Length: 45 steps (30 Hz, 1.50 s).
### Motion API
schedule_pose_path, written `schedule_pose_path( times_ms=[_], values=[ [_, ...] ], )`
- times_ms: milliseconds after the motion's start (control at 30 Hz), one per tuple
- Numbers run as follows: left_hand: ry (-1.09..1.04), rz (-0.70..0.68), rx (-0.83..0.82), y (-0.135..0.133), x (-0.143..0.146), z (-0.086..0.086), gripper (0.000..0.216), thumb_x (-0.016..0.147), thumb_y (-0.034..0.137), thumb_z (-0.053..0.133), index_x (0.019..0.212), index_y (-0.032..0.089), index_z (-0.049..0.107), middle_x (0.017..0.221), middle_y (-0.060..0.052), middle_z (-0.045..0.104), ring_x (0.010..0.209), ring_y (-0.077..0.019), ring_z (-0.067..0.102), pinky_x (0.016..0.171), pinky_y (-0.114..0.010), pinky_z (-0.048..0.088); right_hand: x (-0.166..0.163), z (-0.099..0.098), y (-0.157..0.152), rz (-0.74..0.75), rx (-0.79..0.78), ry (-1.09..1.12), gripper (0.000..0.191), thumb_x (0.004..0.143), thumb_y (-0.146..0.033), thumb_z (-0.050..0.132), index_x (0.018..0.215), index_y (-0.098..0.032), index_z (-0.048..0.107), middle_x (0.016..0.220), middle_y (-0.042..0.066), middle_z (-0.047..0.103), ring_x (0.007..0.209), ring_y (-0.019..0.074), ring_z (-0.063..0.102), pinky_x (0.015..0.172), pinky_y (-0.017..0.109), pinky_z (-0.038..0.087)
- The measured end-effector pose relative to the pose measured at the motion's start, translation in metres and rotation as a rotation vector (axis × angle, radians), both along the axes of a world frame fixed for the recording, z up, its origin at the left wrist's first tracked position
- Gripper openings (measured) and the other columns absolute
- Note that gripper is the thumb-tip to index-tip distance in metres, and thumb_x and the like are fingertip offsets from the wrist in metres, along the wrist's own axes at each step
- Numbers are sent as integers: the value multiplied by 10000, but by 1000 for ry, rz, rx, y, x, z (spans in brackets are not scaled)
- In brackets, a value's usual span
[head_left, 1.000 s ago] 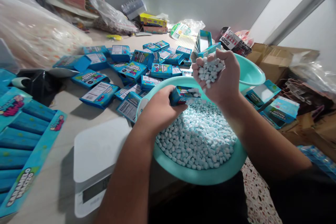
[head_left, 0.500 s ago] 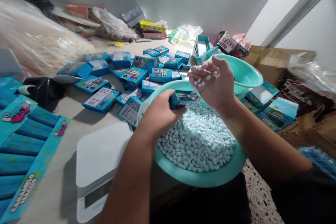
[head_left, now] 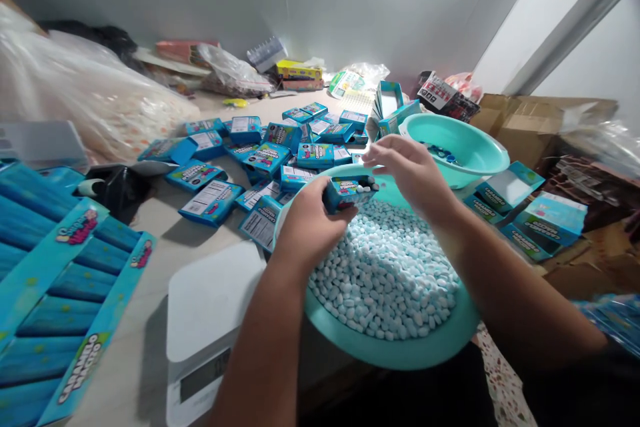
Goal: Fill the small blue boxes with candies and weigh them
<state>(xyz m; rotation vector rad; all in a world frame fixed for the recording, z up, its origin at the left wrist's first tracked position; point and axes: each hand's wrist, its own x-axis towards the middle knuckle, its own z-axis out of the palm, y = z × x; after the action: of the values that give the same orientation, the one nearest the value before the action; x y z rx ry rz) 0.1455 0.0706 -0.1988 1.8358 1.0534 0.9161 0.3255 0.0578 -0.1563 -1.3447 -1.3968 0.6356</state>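
My left hand (head_left: 311,225) is closed around a small blue candy box (head_left: 346,192), tilted with its open end to the right. White candies (head_left: 367,187) show in that opening. Just above and beside the opening is my right hand (head_left: 407,167), fingers stretched and slightly bent, with no candy visible in it. Whether its fingertips touch the box is hard to tell. Beneath both hands lies a turquoise basin (head_left: 385,359) holding a large heap of small white and pale blue candies (head_left: 385,273).
A white scale (head_left: 215,307) stands left of the basin. Blue candy boxes (head_left: 270,159) are piled behind it. A blue display carton (head_left: 95,340) is at far left. On the right are a second turquoise basin (head_left: 480,147), open blue cartons (head_left: 550,220) and cardboard boxes (head_left: 530,130).
My right hand has turned from palm up, with candies on it, to fingers pointing over the box opening. The left hand still holds the box. The view has shifted slightly left.
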Motion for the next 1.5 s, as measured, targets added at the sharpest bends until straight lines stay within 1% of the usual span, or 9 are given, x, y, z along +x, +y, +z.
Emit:
schedule_pose_path(
  times_ms=[100, 167, 467, 767, 1033, 1200, 1300, 1400, 1500],
  values=[
    [-64, 39, -1, 1, 0, -3, 379, 765, 286, 767, 1124, 204, 680, 1004, -45, 742, 891, -222, 691, 776, -338, 523, 4, -2, -2, 32, 7, -296, 225, 853, -404, 659, 801, -185, 673, 799, 32, 691, 765, 157, 614, 713, 312, 475],
    [-60, 70, -1, 1, 1, -3, 364, 763, 280, 765, 1108, 198, 680, 983, -45, 741, 873, -218, 690, 758, -326, 521, 6, -4, -2, 57, 15, -407, 215, 847, -382, 660, 789, -179, 699, 783, 38, 698, 742, 159, 612, 700, 317, 479],
    [48, 97, 23, -1, 1, -2, 302, 770, 276, 756, 1049, 213, 662, 972, -52, 729, 890, -236, 685, 768, -333, 515, 9, -11, -2, 10, 70, -590, 188, 867, -304, 632, 784, -211, 773, 837, 54, 722, 737, 168, 639, 651, 308, 509],
    [34, 72, 19, -2, 1, -2, 322, 767, 265, 760, 1068, 206, 662, 1004, -66, 728, 918, -241, 679, 815, -356, 520, 9, -11, -5, -7, 122, -652, 175, 850, -268, 631, 779, -207, 779, 832, 53, 754, 699, 175, 652, 670, 325, 515],
    [31, 57, -2, -4, 0, -1, 326, 786, 274, 754, 1092, 207, 663, 1010, -65, 732, 925, -243, 681, 847, -374, 529, 3, -10, -6, -84, 112, -493, 132, 838, -325, 692, 806, -211, 749, 830, 45, 760, 705, 180, 660, 646, 311, 501],
    [22, 61, -8, -4, 1, -1, 364, 783, 261, 750, 1134, 210, 668, 1045, -72, 728, 967, -244, 678, 889, -389, 529, 0, -8, -9, -34, 124, -409, 178, 882, -345, 645, 809, -202, 722, 800, 57, 739, 707, 180, 642, 648, 317, 495],
    [34, 65, -26, -4, -1, 0, 387, 784, 276, 744, 1158, 216, 665, 1040, -75, 727, 971, -252, 677, 893, -403, 530, 2, -8, -6, 50, 103, -363, 184, 866, -383, 698, 810, -209, 721, 846, 80, 741, 769, 207, 665, 716, 360, 538],
    [49, 70, -28, -4, -2, 0, 360, 766, 294, 754, 1108, 220, 671, 1008, -81, 728, 929, -267, 678, 846, -407, 532, 10, -14, 1, 122, 119, -423, 152, 827, -397, 755, 819, -245, 755, 919, 93, 741, 834, 230, 682, 769, 400, 564],
    [40, 71, -31, -8, 0, 1, 328, 749, 305, 766, 1055, 232, 677, 996, -81, 732, 893, -274, 679, 794, -399, 532, 19, -26, 3, 106, 175, -442, 207, 827, -480, 758, 759, -286, 781, 916, 104, 745, 780, 228, 686, 707, 410, 563]
  ],
)
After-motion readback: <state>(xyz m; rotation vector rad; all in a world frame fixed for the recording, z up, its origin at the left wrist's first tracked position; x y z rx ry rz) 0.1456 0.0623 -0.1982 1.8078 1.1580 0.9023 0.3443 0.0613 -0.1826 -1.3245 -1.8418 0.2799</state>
